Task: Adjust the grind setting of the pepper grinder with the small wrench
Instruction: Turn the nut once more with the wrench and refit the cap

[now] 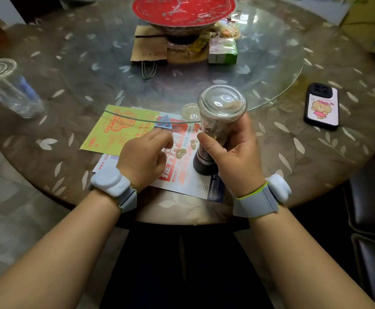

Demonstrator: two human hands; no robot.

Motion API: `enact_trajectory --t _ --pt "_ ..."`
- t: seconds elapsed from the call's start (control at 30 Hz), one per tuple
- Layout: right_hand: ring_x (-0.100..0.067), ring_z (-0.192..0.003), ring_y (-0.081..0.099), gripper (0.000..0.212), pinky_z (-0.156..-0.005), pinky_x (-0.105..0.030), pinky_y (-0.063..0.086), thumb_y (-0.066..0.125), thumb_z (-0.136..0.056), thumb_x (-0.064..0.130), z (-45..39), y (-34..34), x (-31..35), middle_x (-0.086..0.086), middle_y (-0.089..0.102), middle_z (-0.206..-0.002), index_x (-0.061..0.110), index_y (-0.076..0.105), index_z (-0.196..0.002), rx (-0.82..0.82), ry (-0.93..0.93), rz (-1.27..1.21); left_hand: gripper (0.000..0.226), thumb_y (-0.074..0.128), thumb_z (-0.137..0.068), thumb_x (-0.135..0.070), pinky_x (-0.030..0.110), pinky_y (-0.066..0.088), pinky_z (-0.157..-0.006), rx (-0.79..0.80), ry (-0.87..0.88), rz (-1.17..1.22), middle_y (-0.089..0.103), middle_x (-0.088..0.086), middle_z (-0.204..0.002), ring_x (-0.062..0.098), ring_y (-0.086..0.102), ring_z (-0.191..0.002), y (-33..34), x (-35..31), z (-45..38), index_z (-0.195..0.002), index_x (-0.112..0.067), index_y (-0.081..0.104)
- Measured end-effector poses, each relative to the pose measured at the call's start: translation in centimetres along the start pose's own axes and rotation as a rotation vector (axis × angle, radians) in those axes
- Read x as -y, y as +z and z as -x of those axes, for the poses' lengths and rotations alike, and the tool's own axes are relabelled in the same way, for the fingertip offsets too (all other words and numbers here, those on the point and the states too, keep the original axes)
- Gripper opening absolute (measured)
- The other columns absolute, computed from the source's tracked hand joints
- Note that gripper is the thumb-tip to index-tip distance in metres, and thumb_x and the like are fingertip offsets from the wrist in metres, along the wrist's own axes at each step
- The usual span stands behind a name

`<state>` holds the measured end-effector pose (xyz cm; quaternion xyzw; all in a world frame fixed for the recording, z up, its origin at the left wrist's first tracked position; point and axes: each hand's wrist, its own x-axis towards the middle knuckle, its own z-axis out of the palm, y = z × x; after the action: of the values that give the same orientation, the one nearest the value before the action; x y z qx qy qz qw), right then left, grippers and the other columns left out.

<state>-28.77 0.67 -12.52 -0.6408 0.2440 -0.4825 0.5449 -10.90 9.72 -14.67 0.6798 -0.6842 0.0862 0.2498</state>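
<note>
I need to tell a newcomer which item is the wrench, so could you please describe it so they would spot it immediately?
Start at the round glass turntable on the table. At its near edge, paper flyers lie beneath it. The small wrench is the flat blue triangular piece lying there, just beyond the left hand, unlike the printed paper around it.

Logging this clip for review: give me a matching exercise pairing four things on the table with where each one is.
Things:
1. pepper grinder
2. blue triangular wrench
3. phone
4. clear lid

Places:
A. lying on the table far to the right, case side up
B. held in the right hand, dark end down on the flyer
C. lying just left of the grinder's glass body
D. just beyond the fingertips of the left hand

Pairs: 1-B, 2-D, 3-A, 4-C
</note>
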Motion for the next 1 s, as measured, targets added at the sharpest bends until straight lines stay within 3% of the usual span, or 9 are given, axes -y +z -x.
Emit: enact_trajectory --t 0.3,0.47,0.57,0.63,0.7,0.8,0.87,0.93,1.0 --pt "-0.025 -0.11 0.063 0.053 -0.098 -0.05 0.049 0.076 -0.075 0.016 -0.2 0.7 -0.3 -0.004 0.066 -0.116 0.033 0.052 -0.119 0.048 0.013 -0.018 0.029 0.062 -0.073 0.001 0.036 0.053 -0.055 0.078 -0.115 0.01 0.07 -0.004 -0.08 0.026 0.063 -0.067 0.1 0.3 0.2 -0.097 -0.016 0.059" --pt "-0.021 -0.101 0.064 0.046 -0.093 -0.047 0.051 0.078 -0.074 0.021 -1.1 0.8 -0.1 0.0 0.067 -0.105 0.029 0.053 -0.111 0.151 0.021 0.135 0.04 0.059 -0.073 0.005 0.028 0.047 -0.06 -0.01 -0.117 0.117 0.064 0.001 -0.098 0.02 0.063 -0.078 -0.3 0.0 0.0 -0.106 -0.016 0.055" --pt "-0.012 -0.093 0.064 0.044 -0.09 -0.042 0.052 0.082 -0.069 0.025 -1.7 0.5 -0.1 0.012 0.066 -0.096 0.033 0.054 -0.102 0.206 0.117 0.284 0.054 0.053 -0.067 0.007 0.039 0.054 -0.072 -0.229 -0.004 0.161 0.055 0.01 -0.114 0.024 0.058 -0.094 -1.2 -0.8 -0.3 -0.118 -0.012 0.048" --pt "-0.018 -0.091 0.066 0.04 -0.087 -0.047 0.053 0.082 -0.063 0.036 -2.4 0.3 0.3 0.003 0.069 -0.094 0.032 0.056 -0.093 0.196 0.137 0.278 0.058 0.054 -0.068 0.01 0.042 0.051 -0.087 -0.363 0.146 0.035 0.048 0.013 -0.121 0.032 0.054 -0.105 -1.9 -1.2 -0.7 -0.122 -0.01 0.045" --pt "-0.026 -0.088 0.067 0.042 -0.085 -0.051 0.052 0.08 -0.058 0.042 -3.7 0.3 1.0 -0.006 0.069 -0.091 0.025 0.056 -0.088 0.14 0.138 0.26 0.057 0.05 -0.076 0.009 0.043 0.045 -0.098 -0.418 0.309 -0.098 0.043 0.012 -0.126 0.033 0.05 -0.112 -2.7 -1.5 -1.6 -0.127 -0.014 0.043" --pt "-0.026 -0.084 0.067 0.048 -0.083 -0.052 0.054 0.082 -0.06 0.038 -6.4 0.8 3.3 -0.009 0.065 -0.087 0.013 0.056 -0.092 0.092 0.159 0.195 0.048 0.044 -0.089 0.006 0.047 0.038 -0.109 -0.412 0.458 -0.229 0.04 0.012 -0.131 0.031 0.044 -0.123 -4.0 -1.9 -3.6 -0.131 -0.017 0.046" --pt "-0.026 -0.078 0.068 0.044 -0.073 -0.043 0.058 0.081 -0.069 0.037 -8.2 1.2 5.0 -0.011 0.063 -0.086 0.008 0.056 -0.09 0.136 0.204 0.14 0.043 0.051 -0.092 0.003 0.05 0.039 -0.109 -0.412 0.511 -0.294 0.04 0.011 -0.133 0.029 0.043 -0.127 -4.7 -1.9 -5.1 -0.131 -0.016 0.052" --pt "-0.015 -0.058 0.06 0.028 -0.051 -0.025 0.05 0.072 -0.084 0.03 -9.4 1.7 6.4 -0.008 0.057 -0.072 0.01 0.053 -0.078 0.234 0.312 0.054 0.036 0.057 -0.094 -0.001 0.051 0.04 -0.107 -0.421 0.53 -0.319 0.041 0.011 -0.133 0.029 0.044 -0.126 -5.1 -1.7 -6.3 -0.127 -0.015 0.06" --pt "-0.017 -0.062 0.055 0.023 -0.049 -0.02 0.044 0.068 -0.087 0.034 -10.1 2.3 6.7 -0.003 0.057 -0.07 0.014 0.06 -0.081 0.315 0.428 -0.006 0.03 0.059 -0.095 -0.006 0.051 0.04 -0.107 -0.409 0.519 -0.322 0.042 0.011 -0.132 0.03 0.045 -0.124 -5.2 -1.5 -7.1 -0.124 -0.015 0.065"
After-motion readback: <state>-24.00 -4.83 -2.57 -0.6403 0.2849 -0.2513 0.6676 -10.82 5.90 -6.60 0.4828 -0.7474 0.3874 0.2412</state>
